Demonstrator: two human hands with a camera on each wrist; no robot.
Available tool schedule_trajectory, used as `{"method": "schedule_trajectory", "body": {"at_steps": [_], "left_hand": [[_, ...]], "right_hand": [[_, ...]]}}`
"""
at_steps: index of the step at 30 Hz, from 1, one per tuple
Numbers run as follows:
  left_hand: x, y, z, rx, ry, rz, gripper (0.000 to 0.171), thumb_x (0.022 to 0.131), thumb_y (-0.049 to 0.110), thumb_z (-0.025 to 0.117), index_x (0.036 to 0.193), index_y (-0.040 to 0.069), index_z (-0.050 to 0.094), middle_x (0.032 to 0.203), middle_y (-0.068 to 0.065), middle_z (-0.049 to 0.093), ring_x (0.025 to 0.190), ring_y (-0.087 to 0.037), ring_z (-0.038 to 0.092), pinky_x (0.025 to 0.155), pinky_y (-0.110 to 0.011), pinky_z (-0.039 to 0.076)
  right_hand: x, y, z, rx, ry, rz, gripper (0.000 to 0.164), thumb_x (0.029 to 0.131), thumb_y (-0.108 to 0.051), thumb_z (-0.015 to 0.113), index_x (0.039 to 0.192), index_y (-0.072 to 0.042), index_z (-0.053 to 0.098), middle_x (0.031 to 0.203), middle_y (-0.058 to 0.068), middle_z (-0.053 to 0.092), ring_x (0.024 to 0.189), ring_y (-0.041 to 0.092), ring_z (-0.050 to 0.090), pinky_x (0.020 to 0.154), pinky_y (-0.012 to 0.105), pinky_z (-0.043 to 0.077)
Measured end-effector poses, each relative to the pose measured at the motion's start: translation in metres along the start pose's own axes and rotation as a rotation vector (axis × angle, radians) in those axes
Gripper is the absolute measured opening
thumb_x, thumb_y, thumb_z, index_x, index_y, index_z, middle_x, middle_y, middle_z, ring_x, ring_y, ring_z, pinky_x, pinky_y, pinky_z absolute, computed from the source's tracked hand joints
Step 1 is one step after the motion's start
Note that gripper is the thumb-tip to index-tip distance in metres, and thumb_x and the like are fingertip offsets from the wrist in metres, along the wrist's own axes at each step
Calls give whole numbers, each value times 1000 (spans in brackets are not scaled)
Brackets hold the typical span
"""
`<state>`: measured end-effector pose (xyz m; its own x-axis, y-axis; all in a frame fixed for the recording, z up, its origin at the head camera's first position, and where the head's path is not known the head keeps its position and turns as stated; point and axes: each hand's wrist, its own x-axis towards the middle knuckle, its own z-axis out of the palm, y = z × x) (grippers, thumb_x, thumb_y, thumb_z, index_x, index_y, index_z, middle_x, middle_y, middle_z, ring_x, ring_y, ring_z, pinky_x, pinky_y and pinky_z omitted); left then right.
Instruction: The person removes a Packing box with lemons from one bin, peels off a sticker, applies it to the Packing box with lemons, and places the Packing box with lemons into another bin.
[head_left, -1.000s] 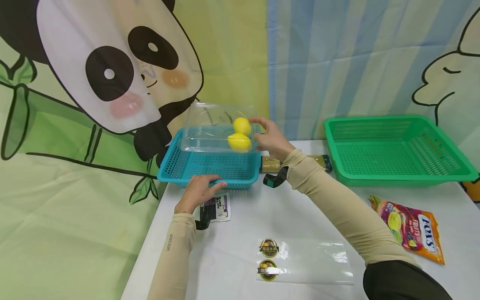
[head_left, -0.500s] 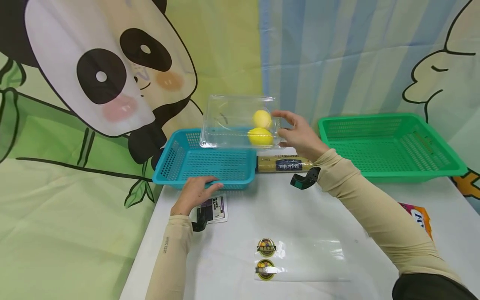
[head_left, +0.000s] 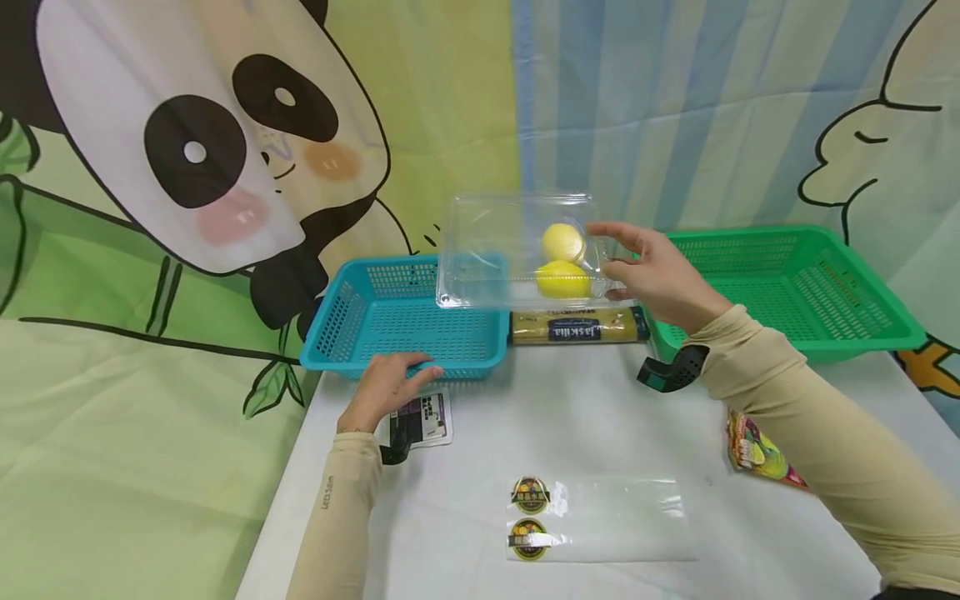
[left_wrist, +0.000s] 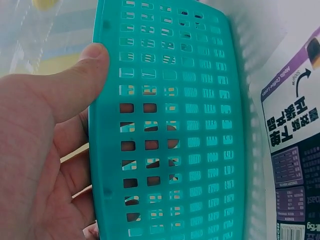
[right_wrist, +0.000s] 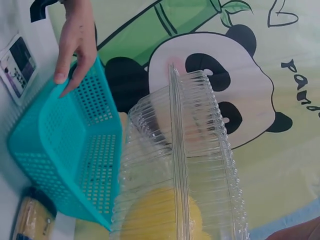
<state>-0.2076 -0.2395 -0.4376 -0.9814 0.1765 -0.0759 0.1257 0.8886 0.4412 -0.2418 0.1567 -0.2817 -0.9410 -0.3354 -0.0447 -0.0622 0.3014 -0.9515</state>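
Note:
My right hand [head_left: 667, 271] holds a clear plastic clamshell box [head_left: 487, 250] by its right end, up in the air. Two lemons [head_left: 562, 279] lie inside, at the end nearest that hand. In the right wrist view the box [right_wrist: 175, 125] looks closed, with a yellow lemon [right_wrist: 160, 215] showing through it. Down at the front rim of the blue basket [head_left: 405, 329], my left hand [head_left: 386, 387] grips the edge. In the left wrist view the thumb lies on the rim, and the fingers show through the holes of the basket wall [left_wrist: 170, 125].
Right of the blue basket lies a pack of spaghetti [head_left: 577, 325]. A green basket [head_left: 787, 292] stands at the back right. Flat on the table are a clear bag with round stickers [head_left: 600, 517], a dark-and-white packet [head_left: 427, 417] and a candy bag [head_left: 757, 450] partly under the right arm.
My right hand has carried the clamshell box with the lemons rightward, from above the blue basket to above the spaghetti. The left hand has stayed on the basket rim.

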Motion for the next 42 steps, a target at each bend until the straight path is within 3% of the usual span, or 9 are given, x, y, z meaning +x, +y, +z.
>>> {"method": "schedule_trajectory", "body": {"at_steps": [3,7,11,23,31,36,42], "left_hand": [[1,0,-1,3,0,4,54,100,52,58,137,14,65,138,-12,65,135,-39,53,116,-62,31],[1,1,-3,3,4,20,54,100,51,58,138,13,64,137,-12,65,133,-39,55,115,-60,32],[-1,2,-4,3,9,30,54,100,51,58,137,13,65,136,-13,66,131,-38,56,115,-58,33],[-1,0,-6,11,12,53,54,101,51,57,138,13,64,136,-13,66,130,-38,57,115,-59,32],[-2,1,-6,6,14,54,54,101,50,57,138,12,64,136,-14,66,130,-39,57,115,-59,32],[-2,2,-6,0,18,46,54,100,50,58,138,12,64,136,-14,66,131,-39,57,116,-59,31],[-1,1,-2,-2,16,48,56,100,52,57,138,12,64,137,-13,65,131,-38,57,115,-58,32]], "right_hand": [[-11,1,-7,-29,6,8,56,105,-7,47,157,-24,36,167,1,21,111,30,52,92,44,56],[-25,6,-15,-71,12,24,55,106,-11,49,157,-25,36,168,1,21,125,27,50,93,43,56],[-38,14,-22,-90,-3,47,54,107,-14,49,158,-27,35,168,0,21,129,26,49,93,42,56],[-79,54,-31,-153,-16,83,56,106,-26,54,158,-29,33,162,10,30,121,16,59,90,36,58],[-100,86,-26,-111,-35,95,56,107,-22,53,159,-22,33,162,15,26,109,26,62,85,34,58],[-106,104,-19,-60,-30,113,58,106,-18,54,160,-19,31,163,16,25,113,20,59,84,35,59],[-112,123,-9,-29,-16,151,59,106,-11,52,160,-15,30,164,19,22,119,28,54,84,35,59]]}}
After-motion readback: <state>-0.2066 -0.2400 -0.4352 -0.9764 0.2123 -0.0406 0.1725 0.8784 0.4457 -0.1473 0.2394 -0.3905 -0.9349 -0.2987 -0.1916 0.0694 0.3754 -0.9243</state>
